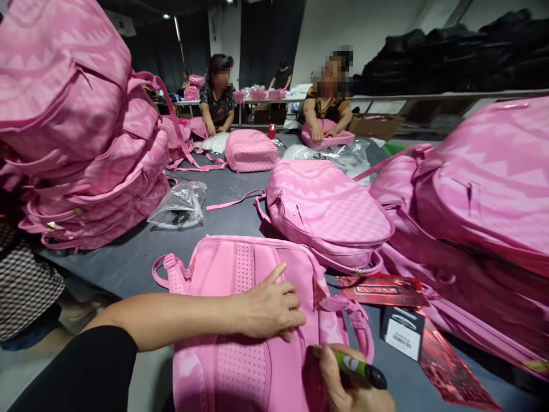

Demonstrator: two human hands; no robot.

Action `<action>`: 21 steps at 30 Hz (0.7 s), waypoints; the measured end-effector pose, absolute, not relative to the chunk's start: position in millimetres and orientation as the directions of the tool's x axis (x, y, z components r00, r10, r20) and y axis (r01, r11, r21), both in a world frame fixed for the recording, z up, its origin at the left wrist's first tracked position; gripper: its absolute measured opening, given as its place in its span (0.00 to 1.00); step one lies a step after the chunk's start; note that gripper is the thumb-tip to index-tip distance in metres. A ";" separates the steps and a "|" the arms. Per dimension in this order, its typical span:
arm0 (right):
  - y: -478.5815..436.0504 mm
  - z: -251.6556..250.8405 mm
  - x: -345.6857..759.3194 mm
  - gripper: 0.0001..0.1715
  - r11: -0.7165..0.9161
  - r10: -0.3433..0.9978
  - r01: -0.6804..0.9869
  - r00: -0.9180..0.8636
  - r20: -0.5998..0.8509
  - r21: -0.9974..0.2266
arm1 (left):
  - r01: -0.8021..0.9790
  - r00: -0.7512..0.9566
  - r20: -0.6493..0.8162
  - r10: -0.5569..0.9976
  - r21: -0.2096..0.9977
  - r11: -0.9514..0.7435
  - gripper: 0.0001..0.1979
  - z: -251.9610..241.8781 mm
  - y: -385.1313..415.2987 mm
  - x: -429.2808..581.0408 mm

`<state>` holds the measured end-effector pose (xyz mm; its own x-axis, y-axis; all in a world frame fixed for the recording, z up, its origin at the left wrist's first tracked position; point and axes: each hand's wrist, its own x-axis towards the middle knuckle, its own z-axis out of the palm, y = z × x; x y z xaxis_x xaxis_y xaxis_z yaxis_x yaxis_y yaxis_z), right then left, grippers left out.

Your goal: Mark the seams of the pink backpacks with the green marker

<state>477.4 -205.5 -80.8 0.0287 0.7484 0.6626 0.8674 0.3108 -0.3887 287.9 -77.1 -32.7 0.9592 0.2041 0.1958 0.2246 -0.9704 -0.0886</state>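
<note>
A pink backpack [206, 320] lies in front of me with its padded back panel and straps facing up. My left hand [274, 306] rests on the upper middle of that panel, fingers apart and pressing on the fabric. Close to the lower right, my right hand [351, 383] is closed around a green marker [354, 365] with a black end. Its other end points at the panel's right side, and whether the tip touches the fabric I cannot tell. Both shoulder straps hang out at the backpack's sides.
Pink backpacks are stacked at left [86, 120] and right [493, 183]. Another backpack [326, 212] lies just beyond mine. A clear plastic bag [180, 206], red foil pouches [386, 290] and a black-and-white tag [403, 335] lie on the grey table [231, 197]. Co-workers stand across it.
</note>
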 end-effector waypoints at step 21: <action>-216.1 -84.6 438.9 0.10 0.143 0.801 0.544 0.427 0.419 -0.827 | 0.231 0.911 0.367 0.187 -0.080 -0.970 0.13 -41.3 -74.8 269.0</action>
